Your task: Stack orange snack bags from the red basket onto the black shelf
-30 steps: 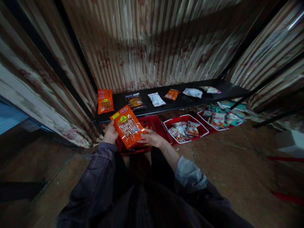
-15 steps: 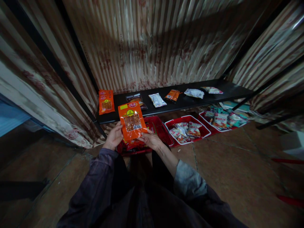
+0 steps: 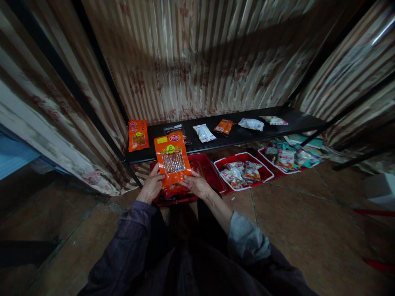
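Note:
An orange snack packet point(image 3: 173, 159) with a see-through window is held up between my two hands, over the left red basket point(image 3: 219, 181). My left hand point(image 3: 152, 183) grips its lower left edge. The fingers of my right hand point(image 3: 197, 183) pinch its lower right corner. Behind it, the black shelf point(image 3: 237, 133) bears a similar orange packet point(image 3: 138, 135) at the left end, a dark packet point(image 3: 187, 137) partly hidden by the held one, a white packet point(image 3: 204, 133), a small orange packet point(image 3: 224, 127) and more packets to the right.
A red basket of white and red packets point(image 3: 236, 172) and another of teal packets point(image 3: 286, 158) stand on the floor to the right. Striped curtains point(image 3: 197, 61) hang behind the shelf. Black metal posts point(image 3: 101, 70) rise at the left. A white box point(image 3: 381, 189) is at far right.
My left hand has closed onto the packet's left edge; its fingers were looser before. The packet has shifted slightly right and down. The view has moved slightly.

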`<state>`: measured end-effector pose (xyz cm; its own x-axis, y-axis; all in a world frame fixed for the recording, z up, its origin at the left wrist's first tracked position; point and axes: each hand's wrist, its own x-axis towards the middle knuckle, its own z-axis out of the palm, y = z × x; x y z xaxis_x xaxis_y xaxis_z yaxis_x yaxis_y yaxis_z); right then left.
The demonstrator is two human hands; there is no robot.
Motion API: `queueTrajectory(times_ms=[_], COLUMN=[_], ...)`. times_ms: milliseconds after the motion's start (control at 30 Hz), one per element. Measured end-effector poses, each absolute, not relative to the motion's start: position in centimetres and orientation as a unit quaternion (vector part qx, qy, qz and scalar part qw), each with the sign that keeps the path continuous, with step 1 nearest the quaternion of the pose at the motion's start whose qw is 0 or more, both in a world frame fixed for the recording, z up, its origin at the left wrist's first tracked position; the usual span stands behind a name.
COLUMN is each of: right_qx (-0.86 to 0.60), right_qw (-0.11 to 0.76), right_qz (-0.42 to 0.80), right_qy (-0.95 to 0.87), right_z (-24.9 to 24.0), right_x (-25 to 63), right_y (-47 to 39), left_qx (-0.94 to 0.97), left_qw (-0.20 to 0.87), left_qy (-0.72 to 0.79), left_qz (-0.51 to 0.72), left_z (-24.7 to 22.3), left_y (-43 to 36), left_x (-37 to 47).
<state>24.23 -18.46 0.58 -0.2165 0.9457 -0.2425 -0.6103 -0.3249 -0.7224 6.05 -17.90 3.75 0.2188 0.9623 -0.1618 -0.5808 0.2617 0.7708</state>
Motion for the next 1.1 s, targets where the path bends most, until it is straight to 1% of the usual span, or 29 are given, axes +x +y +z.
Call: queueTrajectory(times_ms=[200, 267, 333, 400, 467, 533, 600, 700, 800, 933, 1000, 1100], right_qx=[-0.348, -0.36, -0.381, -0.424, -0.482, -0.526, -0.536, -0.526, -0.533, -0.53, -0.527, -0.525], right_qw=[0.521, 0.524, 0.537, 0.554, 0.548, 0.511, 0.462, 0.411, 0.389, 0.402, 0.411, 0.416], right_qz=[0.735, 0.716, 0.672, 0.586, 0.464, 0.335, 0.237, 0.161, 0.144, 0.164, 0.21, 0.344], right_qy=[-0.261, -0.288, -0.339, -0.412, -0.503, -0.592, -0.666, -0.727, -0.738, -0.728, -0.713, -0.658], right_z=[0.4, 0.1, -0.3, -0.7, -1.0, -1.2, -1.3, -1.4, -1.6, -1.8, -1.5, -0.5], right_x=[24.4, 24.3, 24.0, 23.8, 23.6, 23.6, 23.5, 23.2, 22.9, 22.5, 22.2, 21.8], right_y=[-18.4, -18.4, -18.1, -17.8, -17.4, -17.0, -16.9, -16.7, -16.6, -16.5, -16.5, -16.7], left_qx=[0.283, 0.282, 0.285, 0.286, 0.285, 0.285, 0.291, 0.305, 0.309, 0.329, 0.343, 0.361], left_qw=[0.719, 0.717, 0.712, 0.707, 0.705, 0.706, 0.71, 0.708, 0.699, 0.684, 0.671, 0.648], left_qy=[0.325, 0.323, 0.325, 0.329, 0.334, 0.337, 0.332, 0.321, 0.323, 0.331, 0.341, 0.361], left_qz=[0.545, 0.549, 0.553, 0.557, 0.557, 0.553, 0.549, 0.55, 0.558, 0.56, 0.562, 0.565], left_z=[3.2, 3.0, 2.9, 2.7, 2.4, 2.1, 1.8, 1.6, 1.9, 2.3, 2.4, 2.1], left_y=[-18.0, -18.1, -18.1, -18.2, -18.1, -18.1, -18.1, -18.3, -18.5, -18.9, -19.0, -19.1], left_x=[6.2, 6.2, 6.3, 6.3, 6.3, 6.3, 6.3, 6.5, 6.7, 7.2, 7.5, 8.4])
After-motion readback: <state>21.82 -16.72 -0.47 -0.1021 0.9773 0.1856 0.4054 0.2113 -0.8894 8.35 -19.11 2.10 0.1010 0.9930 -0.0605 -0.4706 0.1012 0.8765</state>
